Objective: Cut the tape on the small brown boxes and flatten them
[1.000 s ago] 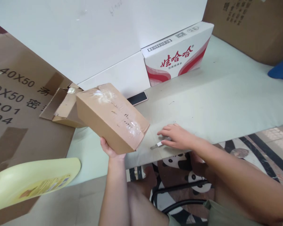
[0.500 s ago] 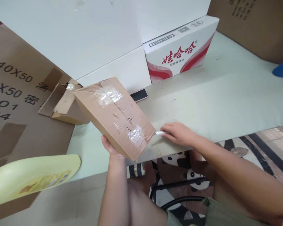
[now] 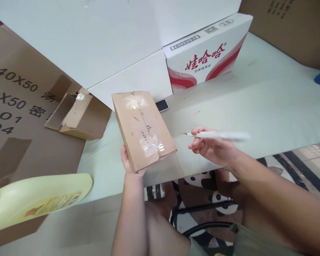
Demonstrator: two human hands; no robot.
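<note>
At center, my left hand (image 3: 130, 165) clasps the taped cardboard box (image 3: 145, 128) underneath, contents hidden; my right hand (image 3: 214, 149) pinches the white pen-like tool (image 3: 218, 135), right of it.

a room with panda-patterned mat (image 3: 201, 180)

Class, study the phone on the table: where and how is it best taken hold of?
Probably by the exposed right-hand end of the phone, coming from above and the right, thumb and fingers on its opposite long edges. It is thin and lies flat on the table; the taped box hides its left end from this view.
</note>
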